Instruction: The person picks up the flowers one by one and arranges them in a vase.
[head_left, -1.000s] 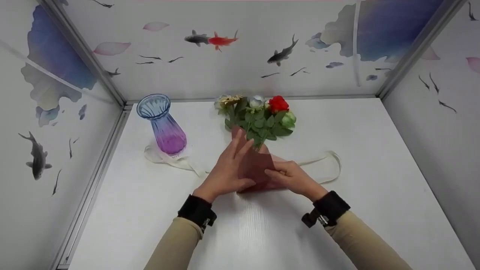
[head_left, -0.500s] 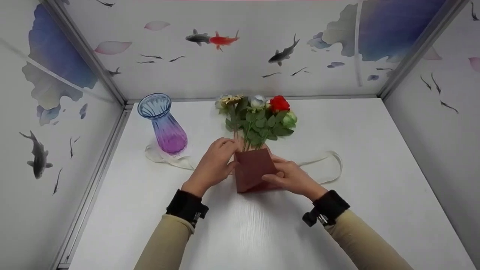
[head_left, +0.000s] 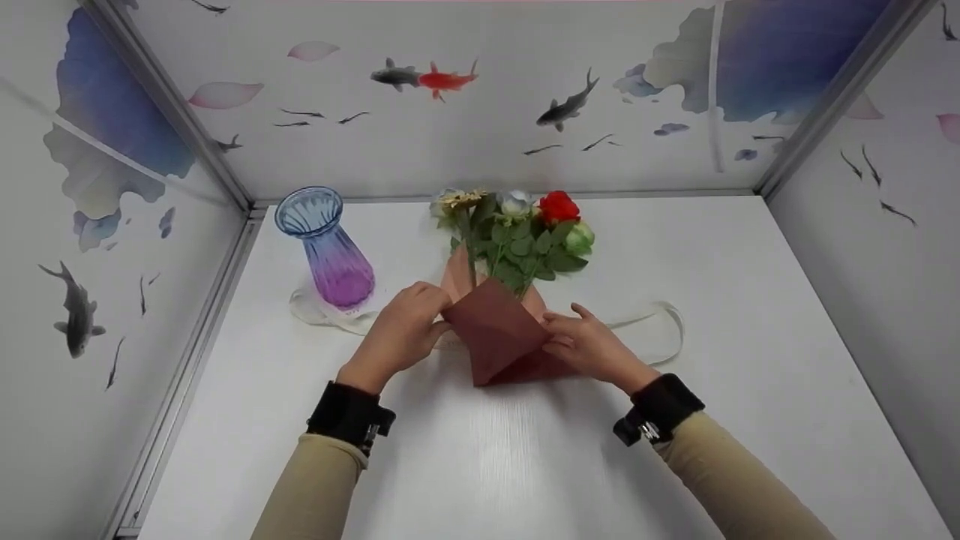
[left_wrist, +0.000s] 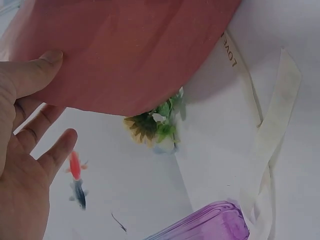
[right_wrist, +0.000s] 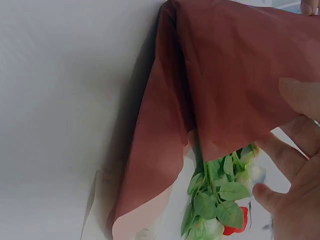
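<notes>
A bouquet of artificial flowers [head_left: 519, 247], with red, pale blue, yellow and green heads, lies at the back middle of the table, its stems behind folded reddish-brown wrapping paper [head_left: 495, 330]. My left hand [head_left: 401, 324] pinches the paper's left corner, thumb in front and fingers behind, as the left wrist view shows. On the other side my right hand [head_left: 595, 343] holds the flap's right edge between thumb [right_wrist: 299, 96] and fingers. The paper's lighter pink inner side shows beside the stems. The stem ends are hidden by the flap.
A blue-to-purple glass vase [head_left: 341, 266] stands at the left rear. A cream ribbon [left_wrist: 280, 110] with printed lettering lies across the table under the paper, its loops out on both sides. Patterned panels [head_left: 495, 150] enclose the table's back and sides.
My left hand has moved left and down from over the paper to its left corner. The flap has turned and opened out leftward. My right hand has shifted slightly along the right edge.
</notes>
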